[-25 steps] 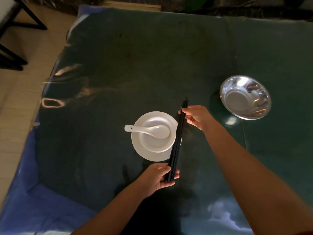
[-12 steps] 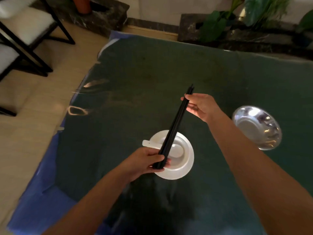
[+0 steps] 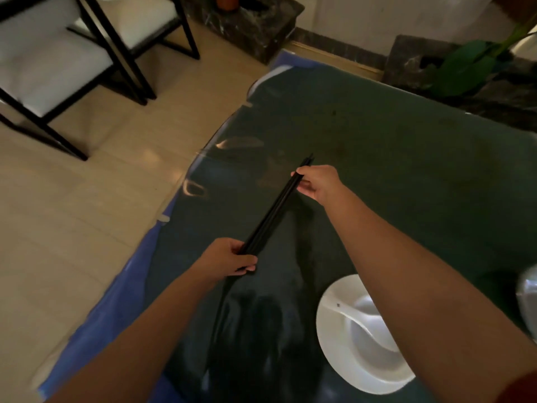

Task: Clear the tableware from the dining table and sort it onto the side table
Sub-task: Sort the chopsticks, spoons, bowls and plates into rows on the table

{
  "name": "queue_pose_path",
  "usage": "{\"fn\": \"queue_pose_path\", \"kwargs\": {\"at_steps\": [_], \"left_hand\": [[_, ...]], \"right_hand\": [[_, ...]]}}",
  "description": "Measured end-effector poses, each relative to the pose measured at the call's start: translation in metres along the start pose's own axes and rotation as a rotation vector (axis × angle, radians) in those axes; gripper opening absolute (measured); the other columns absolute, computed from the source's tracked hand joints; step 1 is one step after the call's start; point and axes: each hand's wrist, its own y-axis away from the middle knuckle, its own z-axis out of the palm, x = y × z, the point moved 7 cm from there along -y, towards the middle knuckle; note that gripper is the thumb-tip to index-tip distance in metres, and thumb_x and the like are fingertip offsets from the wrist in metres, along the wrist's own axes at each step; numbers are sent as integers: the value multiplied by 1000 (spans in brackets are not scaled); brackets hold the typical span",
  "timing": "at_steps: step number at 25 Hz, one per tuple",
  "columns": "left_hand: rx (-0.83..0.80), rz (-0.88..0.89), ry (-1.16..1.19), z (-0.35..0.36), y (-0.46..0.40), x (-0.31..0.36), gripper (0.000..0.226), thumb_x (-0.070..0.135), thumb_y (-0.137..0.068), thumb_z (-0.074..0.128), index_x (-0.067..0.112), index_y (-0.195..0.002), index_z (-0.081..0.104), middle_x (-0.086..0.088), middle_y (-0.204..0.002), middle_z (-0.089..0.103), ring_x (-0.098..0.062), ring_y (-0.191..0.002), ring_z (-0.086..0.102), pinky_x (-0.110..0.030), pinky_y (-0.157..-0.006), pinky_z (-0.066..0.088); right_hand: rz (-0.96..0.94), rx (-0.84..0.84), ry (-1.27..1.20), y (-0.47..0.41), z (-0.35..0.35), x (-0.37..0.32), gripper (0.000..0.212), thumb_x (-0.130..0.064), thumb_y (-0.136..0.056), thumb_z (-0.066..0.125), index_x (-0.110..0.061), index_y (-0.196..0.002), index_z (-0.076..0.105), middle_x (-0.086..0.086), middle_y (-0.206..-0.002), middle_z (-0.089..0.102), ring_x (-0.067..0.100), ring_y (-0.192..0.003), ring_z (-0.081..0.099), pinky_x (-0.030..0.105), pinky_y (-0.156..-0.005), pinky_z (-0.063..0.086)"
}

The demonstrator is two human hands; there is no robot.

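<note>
A bundle of black chopsticks (image 3: pixel 274 209) is held in the air above the dark green dining table (image 3: pixel 392 170), slanting from near left to far right. My left hand (image 3: pixel 229 258) grips their near end and my right hand (image 3: pixel 318 181) pinches their far end. A white plate (image 3: pixel 328 330) with a white bowl and a white spoon (image 3: pixel 353 319) on it lies at the lower right, partly hidden by my right forearm. A steel bowl (image 3: pixel 527 292) shows only its rim at the right edge.
Black-framed chairs with white seats (image 3: pixel 58 59) stand on the beige floor at the upper left. A dark stone planter with green leaves (image 3: pixel 465 65) stands behind the table. Blue cloth (image 3: pixel 116 301) hangs along the table's left edge.
Both hands have carried the chopsticks up and to the left, away from the plate. The view has swung left, so the plate and steel bowl now sit at the lower right.
</note>
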Motion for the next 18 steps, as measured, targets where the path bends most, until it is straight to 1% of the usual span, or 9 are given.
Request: {"fn": "queue_pose_path", "kwargs": {"at_steps": [2, 3, 4, 6, 9, 11, 13, 15, 18], "left_hand": [[163, 75, -249, -10, -11, 4, 4, 13, -79, 69, 13, -80, 65, -1, -68, 64, -14, -67, 60, -25, -66, 48], [239, 104, -347, -12, -12, 7, 6, 16, -79, 68, 13, -84, 66, -1, -72, 62, -14, -71, 58, -22, -63, 43], [285, 124, -389, -13, -12, 9, 10, 17, -80, 67, 12, -89, 67, -1, -76, 62, -13, -73, 56, -21, -60, 41], [310, 152, -413, -11, -16, 9, 16, 18, -82, 64, 10, -96, 67, -2, -81, 63, -14, -74, 58, -21, -59, 42], [363, 233, -522, -8, -18, 13, 18, 21, -81, 65, 10, -95, 66, -2, -82, 58, -21, -80, 60, -28, -65, 45], [448, 332, -617, -10, -18, 18, 23, 24, -78, 68, 9, -94, 66, -2, -88, 51, -24, -89, 54, -33, -75, 46], [500, 392, -677, -11, -17, 18, 28, 26, -76, 70, 8, -97, 64, -5, -93, 51, -25, -91, 51, -38, -80, 46], [509, 435, -689, -9, -17, 15, 32, 24, -77, 70, 7, -102, 63, -8, -94, 53, -26, -89, 53, -38, -77, 48], [516, 485, -699, -5, -14, 10, 36, 24, -79, 68, 8, -110, 61, -7, -94, 53, -24, -85, 55, -36, -69, 51]], "right_hand": [[3, 16, 49, -16, 11, 2, 15, -2, -84, 63, -9, -79, 51, 11, -88, 65, 14, -64, 61, 24, -53, 51], [-7, 29, 74, -24, 15, 2, 17, -2, -83, 65, -9, -75, 51, 12, -87, 64, 15, -65, 61, 25, -56, 51], [-20, 44, 97, -30, 18, 1, 19, 0, -82, 65, -9, -72, 51, 13, -89, 64, 17, -67, 61, 26, -57, 51], [-41, 61, 133, -41, 23, 0, 20, 2, -81, 65, -8, -71, 51, 16, -94, 63, 21, -74, 63, 28, -57, 52], [-48, 42, 162, -49, 29, 1, 18, 3, -81, 64, -7, -71, 54, 17, -95, 63, 22, -80, 64, 29, -60, 54], [-58, 53, 161, -54, 27, 1, 20, 2, -82, 65, -8, -69, 53, 17, -97, 63, 22, -82, 63, 31, -62, 55], [-74, 91, 200, -57, 23, 1, 19, -2, -81, 68, -8, -70, 54, 17, -100, 65, 23, -84, 64, 33, -67, 55], [-110, 144, 350, -57, 18, -3, 17, -12, -80, 71, -8, -73, 56, 14, -94, 66, 22, -78, 65, 32, -66, 56], [-174, 183, 568, -55, 16, -10, 23, -23, -81, 71, -11, -70, 55, 9, -80, 64, 17, -64, 64, 29, -64, 57]]}}
